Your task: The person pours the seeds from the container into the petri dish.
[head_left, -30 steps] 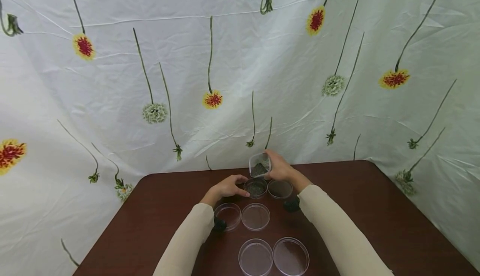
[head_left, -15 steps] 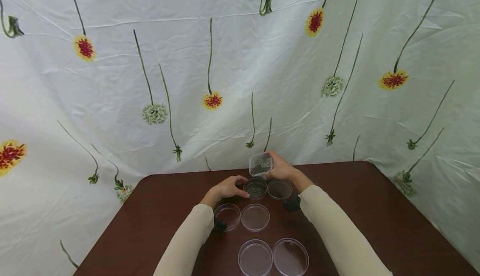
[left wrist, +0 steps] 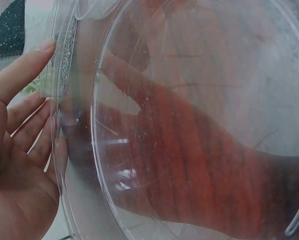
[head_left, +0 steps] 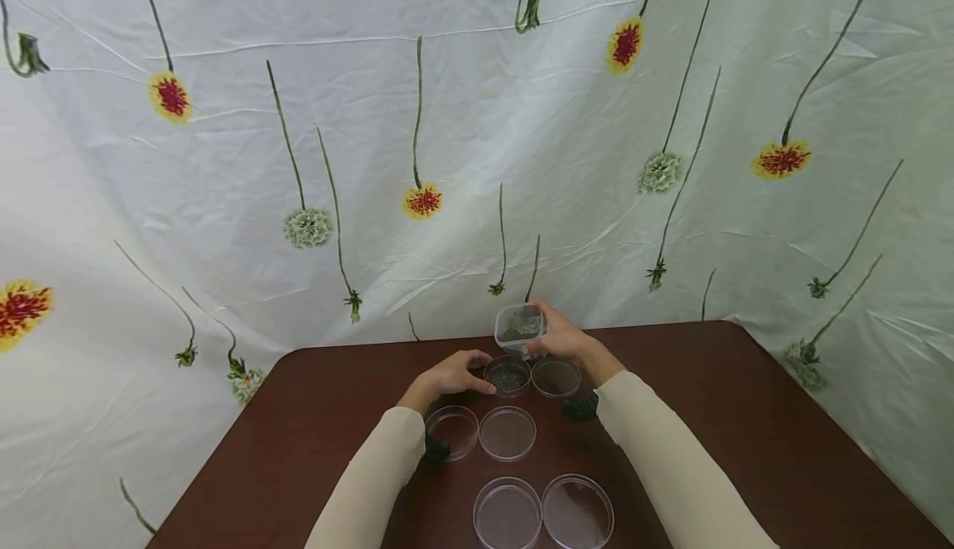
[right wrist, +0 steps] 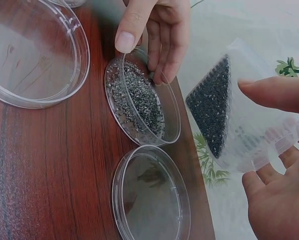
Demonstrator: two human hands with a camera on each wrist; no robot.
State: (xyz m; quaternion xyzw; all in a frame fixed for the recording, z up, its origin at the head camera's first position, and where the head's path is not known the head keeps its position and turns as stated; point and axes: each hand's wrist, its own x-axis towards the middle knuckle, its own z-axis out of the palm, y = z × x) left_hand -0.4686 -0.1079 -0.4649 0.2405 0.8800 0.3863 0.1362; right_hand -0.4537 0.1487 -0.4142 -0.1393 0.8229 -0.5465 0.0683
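My left hand [head_left: 450, 372] pinches the rim of a clear petri dish [head_left: 508, 376] at the table's far side. Dark grey granules [right wrist: 139, 97] are heaped on that dish's floor, and the left thumb lies over its rim in the right wrist view. A square clear plastic tub [head_left: 520, 323] is held just behind the dish by my right hand [head_left: 561, 337], thumb on one side and fingers on the other. More dark granules [right wrist: 211, 107] are gathered in one corner of the tub. In the left wrist view, the left hand [left wrist: 22, 150] is partly behind clear plastic.
Right beside the filled dish stands another petri dish [head_left: 556, 377]. Nearer are a left dish [head_left: 452, 431] under the left wrist and a middle dish [head_left: 508, 433]. Two more, a front left dish [head_left: 508, 512] and a front right dish [head_left: 578, 511], stand closest. A flowered cloth [head_left: 462, 118] hangs behind the table.
The tub in my right hand has tilted back toward upright, with more of its front wall showing. My left hand has stayed at the filled petri dish.
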